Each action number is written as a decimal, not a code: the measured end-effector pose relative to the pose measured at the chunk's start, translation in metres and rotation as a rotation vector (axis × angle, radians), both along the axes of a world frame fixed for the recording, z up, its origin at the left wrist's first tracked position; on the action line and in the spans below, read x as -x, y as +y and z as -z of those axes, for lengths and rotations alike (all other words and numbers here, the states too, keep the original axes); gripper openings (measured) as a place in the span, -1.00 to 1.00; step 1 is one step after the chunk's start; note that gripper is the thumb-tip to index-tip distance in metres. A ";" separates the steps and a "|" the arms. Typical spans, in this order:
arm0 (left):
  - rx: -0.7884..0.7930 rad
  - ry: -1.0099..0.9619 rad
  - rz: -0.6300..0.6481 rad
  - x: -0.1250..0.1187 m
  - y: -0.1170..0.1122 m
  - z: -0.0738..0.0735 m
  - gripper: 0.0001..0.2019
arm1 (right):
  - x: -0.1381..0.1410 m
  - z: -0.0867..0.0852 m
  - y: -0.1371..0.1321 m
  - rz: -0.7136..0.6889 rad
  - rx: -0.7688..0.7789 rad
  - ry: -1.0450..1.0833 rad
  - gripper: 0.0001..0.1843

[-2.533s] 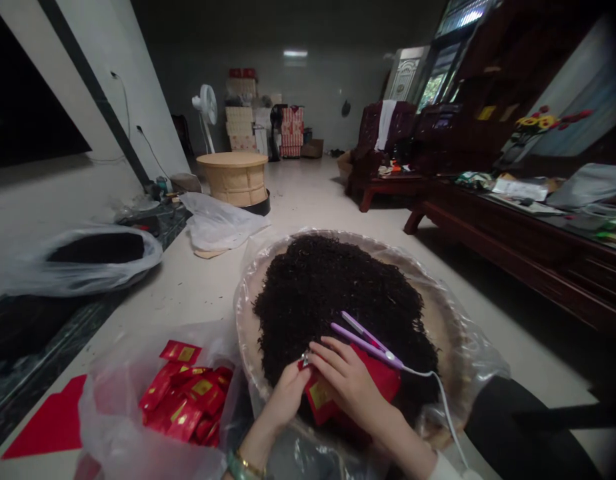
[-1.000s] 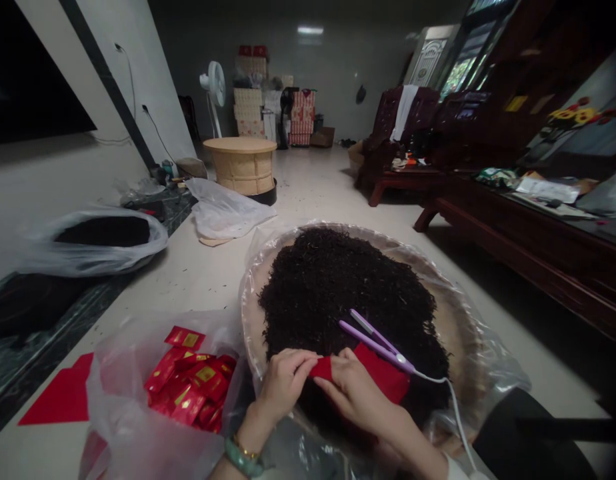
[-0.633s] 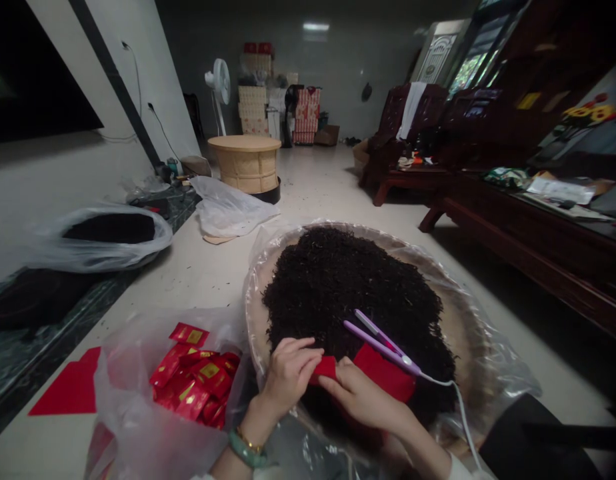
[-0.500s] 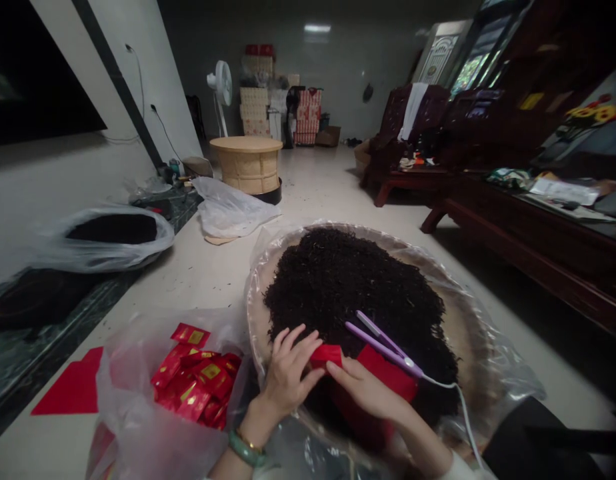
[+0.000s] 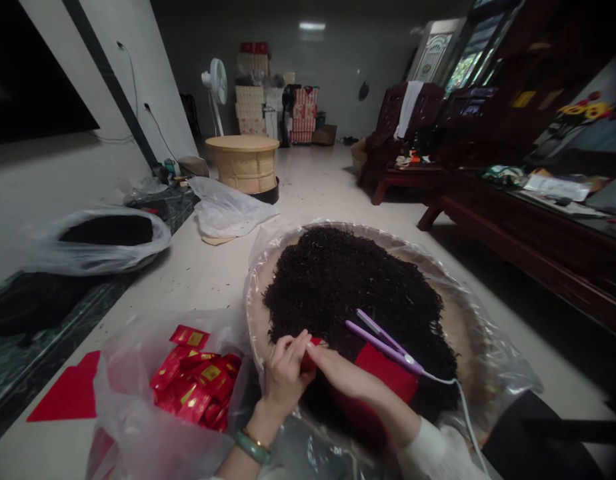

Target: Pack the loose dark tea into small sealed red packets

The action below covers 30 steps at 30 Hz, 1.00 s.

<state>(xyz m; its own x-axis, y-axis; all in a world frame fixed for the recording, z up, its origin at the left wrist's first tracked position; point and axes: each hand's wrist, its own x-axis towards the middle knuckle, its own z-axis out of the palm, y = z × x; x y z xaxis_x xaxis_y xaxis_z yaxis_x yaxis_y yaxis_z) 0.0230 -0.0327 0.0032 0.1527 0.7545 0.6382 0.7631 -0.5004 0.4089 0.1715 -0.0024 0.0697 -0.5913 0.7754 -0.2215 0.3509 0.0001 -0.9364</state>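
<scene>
Fingers of the left hand (image 5: 285, 375) and right hand (image 5: 341, 377) pinch one small red packet (image 5: 309, 356), now nearly hidden between them; half a second ago more of it showed. It sits at the tea heap's (image 5: 348, 280) near edge. A purple sealer (image 5: 383, 341) lies just beyond the right hand, and a bag of red packets (image 5: 138, 400) is beside the left.

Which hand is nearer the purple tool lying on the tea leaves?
Right. The right hand sits just below-left of the purple tool; the left hand, gripping a red packet, is farther left.
</scene>
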 end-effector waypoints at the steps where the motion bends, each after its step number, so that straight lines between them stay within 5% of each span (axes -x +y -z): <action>1: 0.007 -0.040 -0.007 0.003 0.002 0.001 -0.42 | -0.001 -0.001 0.004 -0.021 0.019 0.045 -0.16; 4: 0.050 -0.163 -0.098 0.013 0.007 0.003 -0.47 | -0.008 -0.009 0.022 0.009 -0.007 0.117 -0.14; 9: 0.103 -0.377 -0.262 0.028 0.013 0.000 -0.64 | -0.003 -0.003 0.056 0.128 -0.466 -0.287 -0.34; 15: 0.081 -0.420 -0.350 0.039 0.018 0.000 -0.64 | 0.041 0.025 0.051 -0.324 -0.644 -0.855 -0.04; 21: 0.041 -0.407 -0.410 0.044 0.022 0.002 -0.61 | 0.046 0.029 0.029 -0.471 -0.878 -0.878 -0.28; 26: 0.047 -0.406 -0.382 0.043 0.024 -0.006 -0.62 | 0.045 0.036 0.028 -0.486 -0.907 -0.862 -0.07; 30: 0.045 -0.382 -0.362 0.045 0.022 -0.012 -0.63 | 0.043 0.040 0.025 -0.547 -0.963 -0.835 -0.41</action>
<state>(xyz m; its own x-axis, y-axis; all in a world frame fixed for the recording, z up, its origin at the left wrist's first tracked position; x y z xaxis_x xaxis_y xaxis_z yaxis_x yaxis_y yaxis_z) -0.0219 -0.0103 0.0153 -0.3598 0.7438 0.5634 0.6762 -0.2082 0.7067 0.1282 0.0225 0.0296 -0.8251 0.5383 -0.1717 0.5470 0.8372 -0.0038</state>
